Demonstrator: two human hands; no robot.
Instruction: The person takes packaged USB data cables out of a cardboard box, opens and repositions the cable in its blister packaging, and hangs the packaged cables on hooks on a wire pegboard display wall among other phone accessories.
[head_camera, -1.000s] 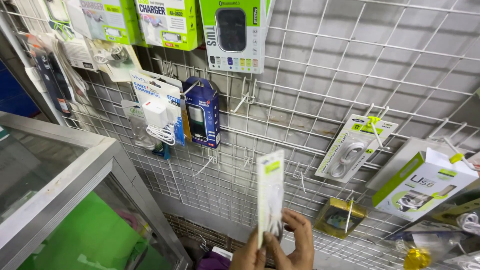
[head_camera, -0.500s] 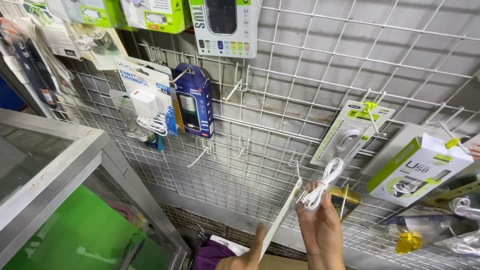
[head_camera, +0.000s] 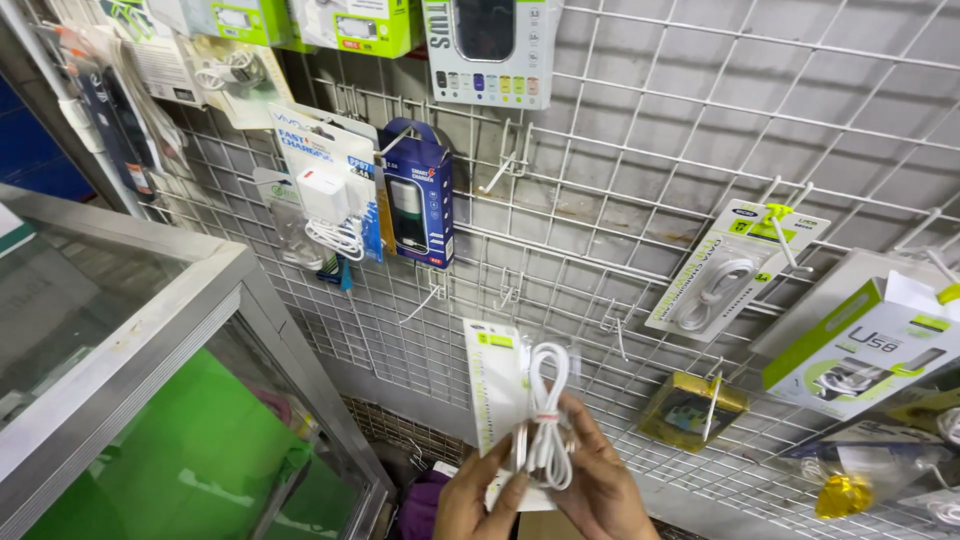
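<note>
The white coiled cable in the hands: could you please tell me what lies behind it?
A white-and-green packaging card sits behind the white coiled cable, with wire grid wall beyond. The card's lower edge is hidden by both hands.

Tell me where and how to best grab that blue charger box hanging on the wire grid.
Grip the blue charger box by its two long side faces, at about mid-height, coming straight at it from the front. It hangs upright from a hook through its top tab, and its right side is free. The white charger pack crowds its left edge, so slide that finger in carefully, then probably lift up and outward along the hook.
</note>
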